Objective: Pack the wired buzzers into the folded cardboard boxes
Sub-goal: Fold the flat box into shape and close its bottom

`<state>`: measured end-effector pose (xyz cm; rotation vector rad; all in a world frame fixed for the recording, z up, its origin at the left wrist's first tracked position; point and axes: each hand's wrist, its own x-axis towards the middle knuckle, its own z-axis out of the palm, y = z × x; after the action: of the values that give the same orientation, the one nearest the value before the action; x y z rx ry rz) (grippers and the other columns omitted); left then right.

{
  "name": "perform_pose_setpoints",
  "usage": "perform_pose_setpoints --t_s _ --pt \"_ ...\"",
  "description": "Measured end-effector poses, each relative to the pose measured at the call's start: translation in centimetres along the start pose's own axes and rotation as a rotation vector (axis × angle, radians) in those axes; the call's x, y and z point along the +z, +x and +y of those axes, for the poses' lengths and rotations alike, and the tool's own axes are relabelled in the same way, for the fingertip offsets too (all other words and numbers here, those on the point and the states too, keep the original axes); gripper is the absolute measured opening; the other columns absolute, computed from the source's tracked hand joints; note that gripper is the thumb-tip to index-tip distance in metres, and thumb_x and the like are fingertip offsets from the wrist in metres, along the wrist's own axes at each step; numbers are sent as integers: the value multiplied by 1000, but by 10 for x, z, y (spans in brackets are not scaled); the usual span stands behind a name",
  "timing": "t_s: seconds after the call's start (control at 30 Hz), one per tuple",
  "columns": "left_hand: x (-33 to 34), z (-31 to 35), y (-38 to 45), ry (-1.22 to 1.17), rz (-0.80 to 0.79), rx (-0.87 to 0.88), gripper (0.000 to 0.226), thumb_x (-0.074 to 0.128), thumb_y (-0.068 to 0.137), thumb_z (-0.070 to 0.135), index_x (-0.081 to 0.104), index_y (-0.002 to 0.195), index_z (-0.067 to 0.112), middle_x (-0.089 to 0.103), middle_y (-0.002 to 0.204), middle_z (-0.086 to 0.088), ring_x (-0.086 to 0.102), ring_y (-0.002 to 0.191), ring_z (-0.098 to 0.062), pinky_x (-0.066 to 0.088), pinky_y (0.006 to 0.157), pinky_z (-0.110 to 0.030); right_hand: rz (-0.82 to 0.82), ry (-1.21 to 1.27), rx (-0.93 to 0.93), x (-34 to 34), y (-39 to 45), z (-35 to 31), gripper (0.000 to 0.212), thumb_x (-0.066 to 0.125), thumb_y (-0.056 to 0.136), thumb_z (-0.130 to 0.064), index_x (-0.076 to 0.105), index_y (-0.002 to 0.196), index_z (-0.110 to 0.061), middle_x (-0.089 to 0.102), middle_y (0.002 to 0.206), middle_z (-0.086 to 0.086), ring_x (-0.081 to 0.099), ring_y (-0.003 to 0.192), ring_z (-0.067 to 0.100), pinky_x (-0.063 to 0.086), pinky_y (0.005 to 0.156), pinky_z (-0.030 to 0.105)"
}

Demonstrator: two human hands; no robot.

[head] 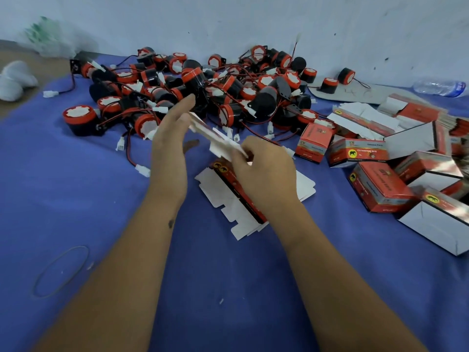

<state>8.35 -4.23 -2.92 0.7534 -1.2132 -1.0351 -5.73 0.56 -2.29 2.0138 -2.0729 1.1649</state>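
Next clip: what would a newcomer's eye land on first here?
The big tangle of red-and-black wired buzzers heaped against the far wall. Then, mid-frame, the left hand and right hand holding a flat unfolded carton above the blue cloth, with folded red boxes scattered on the right.

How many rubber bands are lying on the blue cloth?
1. The rubber band lies on the blue cloth at lower left; others may be hidden under clutter.

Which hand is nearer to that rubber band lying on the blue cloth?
Left. The left hand is above and right of the rubber band; the right hand is farther right still.
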Motion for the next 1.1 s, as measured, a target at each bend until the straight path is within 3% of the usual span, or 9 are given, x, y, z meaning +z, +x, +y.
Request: perform_pose_setpoints --t_s 0.13,0.27,0.4,0.53,0.6,0.7,0.87,0.97,1.1 --pt "5 0 -6 217 -232 236 57 55 89 41 36 142 27 40 150 6 34 141 -5 32 115 -28 179 350 276 -6 6 3 35 57 89 -19 37 60 -14 38 55 -3 32 54 14 27 52 31" --pt "11 -2 -11 562 -363 344 78 67 81 47 28 147 33 27 148 29 23 145 -1 23 117 -21 296 774 516 -10 11 9 33 62 84 -10 37 65 1 35 66 12 33 62 24 35 56 38" --pt "13 -1 -12 557 -421 328 68 66 86 37 29 143 44 26 141 43 22 142 8 22 114 -14 338 1005 665 -14 13 17 23 64 84 -8 51 73 8 43 69 14 39 60 30 48 64 37" --pt "14 0 -12 404 -287 294 47 65 94 25 48 137 32 47 134 28 42 126 14 35 97 -4 308 985 530 -14 11 10 20 62 92 -17 57 78 -3 58 74 14 60 64 23 57 62 32" --pt "15 2 -10 295 -202 254 37 63 95 22 54 130 28 56 128 23 52 120 6 44 94 -11 232 991 368 -13 9 5 24 60 90 -31 61 96 -7 66 98 7 64 88 18 55 79 32" --pt "14 4 -9 89 -133 153 30 62 95 25 57 125 28 65 123 7 62 115 -9 53 86 -23 69 982 201 -9 5 0 48 62 88 -37 52 131 -19 55 134 2 53 124 14 47 103 37" --pt "15 6 -8 -27 -120 68 22 62 93 29 60 115 28 70 106 12 68 100 -9 55 73 -22 86 953 234 -6 4 -1 32 64 93 -20 56 123 -20 60 118 -2 58 105 2 49 81 14" --pt "19 3 -8 -65 -117 -19 22 64 89 30 57 109 24 70 97 13 69 89 -6 55 67 -22 67 1014 307 -5 7 -1 20 62 90 -13 60 108 -21 63 110 4 61 98 12 51 73 17" --pt "23 -2 -10 -162 -115 -111 19 64 91 22 53 106 23 69 96 6 70 82 -11 56 61 -27 9 1070 404 -4 7 -2 18 57 90 -10 59 99 -26 63 102 0 64 80 3 52 61 16"
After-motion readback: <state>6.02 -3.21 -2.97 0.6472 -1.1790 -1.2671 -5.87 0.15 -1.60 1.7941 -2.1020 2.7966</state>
